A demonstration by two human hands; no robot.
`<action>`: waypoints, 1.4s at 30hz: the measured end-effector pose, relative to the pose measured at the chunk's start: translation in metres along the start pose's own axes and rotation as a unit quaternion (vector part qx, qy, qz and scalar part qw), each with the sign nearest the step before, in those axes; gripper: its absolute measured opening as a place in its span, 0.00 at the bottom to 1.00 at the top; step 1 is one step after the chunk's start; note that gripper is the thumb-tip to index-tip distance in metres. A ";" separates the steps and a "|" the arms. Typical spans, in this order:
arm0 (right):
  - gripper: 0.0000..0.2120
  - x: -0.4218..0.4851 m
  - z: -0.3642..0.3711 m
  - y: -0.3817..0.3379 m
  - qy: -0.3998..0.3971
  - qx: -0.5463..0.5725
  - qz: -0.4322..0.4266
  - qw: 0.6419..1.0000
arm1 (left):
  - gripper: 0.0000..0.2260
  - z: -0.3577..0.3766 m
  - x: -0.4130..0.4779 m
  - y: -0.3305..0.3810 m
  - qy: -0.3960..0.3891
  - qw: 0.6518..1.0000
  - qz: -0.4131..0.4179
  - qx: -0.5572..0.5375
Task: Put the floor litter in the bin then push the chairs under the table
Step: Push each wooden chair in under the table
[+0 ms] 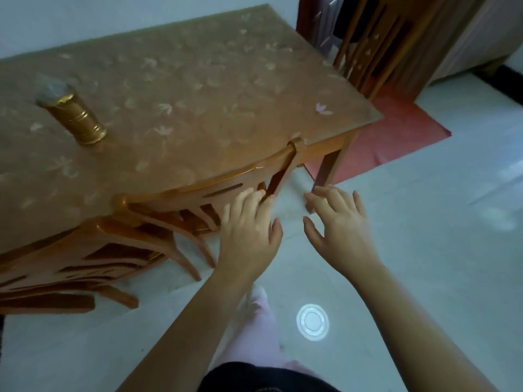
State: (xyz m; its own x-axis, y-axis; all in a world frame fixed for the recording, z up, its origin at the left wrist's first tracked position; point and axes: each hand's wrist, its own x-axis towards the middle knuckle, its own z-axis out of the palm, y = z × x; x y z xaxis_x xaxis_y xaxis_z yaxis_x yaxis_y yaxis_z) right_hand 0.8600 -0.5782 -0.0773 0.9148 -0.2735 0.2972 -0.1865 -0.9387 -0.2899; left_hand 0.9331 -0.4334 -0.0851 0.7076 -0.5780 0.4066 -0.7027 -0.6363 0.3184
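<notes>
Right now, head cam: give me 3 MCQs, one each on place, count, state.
1. Where does the gold cup stand?
A. on the table's left part
B. on the floor
C. on a chair seat

2. How many chairs show at the near edge of the table?
A. none
B. two
C. five

3. What is the right hand doing?
A. gripping a chair back
B. holding litter
C. open, touching nothing

Key:
1 A, the cup stands on the patterned cloth toward the left.
2 B, the near chair and a second chair to its left both have their backs at the table edge.
3 C, its fingers are spread over the floor, apart from the chair; the left hand lies by the chair back.
</notes>
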 end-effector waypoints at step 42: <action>0.18 0.230 -0.078 0.531 0.005 -0.009 0.076 0.997 | 0.15 0.317 0.417 0.313 -0.051 0.997 0.015 -0.052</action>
State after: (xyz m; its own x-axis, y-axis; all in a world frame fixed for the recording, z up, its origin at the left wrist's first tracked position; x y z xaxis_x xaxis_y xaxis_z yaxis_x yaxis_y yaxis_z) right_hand 0.9435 -1.1560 -0.0917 0.8717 -0.4156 0.2597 -0.3302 -0.8897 -0.3154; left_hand 1.0319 -1.0361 -0.0871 0.6860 -0.6484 0.3301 -0.7241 -0.5639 0.3970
